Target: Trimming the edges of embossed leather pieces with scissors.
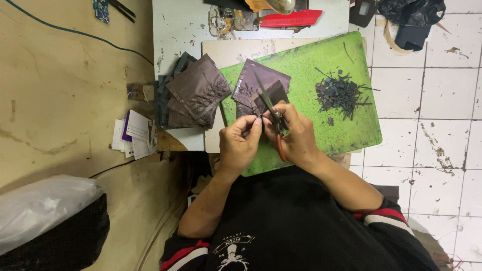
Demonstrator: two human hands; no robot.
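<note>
Work surface: a green cutting mat [321, 60] lies tilted on a pale board; its near edge sits just under the hands, its right edge overhangs the white tiled floor [442, 100].
Open room: the bare mat between the hands and the scrap pile is free; the mat's near right corner is also bare.
Left limit: a stack of dark brown pieces [193, 93] lies at the mat's left edge, partly off the mat.
Far limit: a red tool [291, 18] and clutter lie beyond the board's far edge.
Scrap: a pile of small dark offcuts [340, 93] lies on the mat's right half, well apart from the hands.
Right hand [296, 135]: closed around scissors [271, 108] with orange handles; the blades point away toward the far left, slightly parted.
Left hand [241, 140]: fingers pinched narrow on a small dark piece [260, 120] at the scissor blades; its shape is too small to tell.
Worked pieces: one brown sheet [261, 80], glossy and creased, lies flat on the mat just beyond the hands.
</note>
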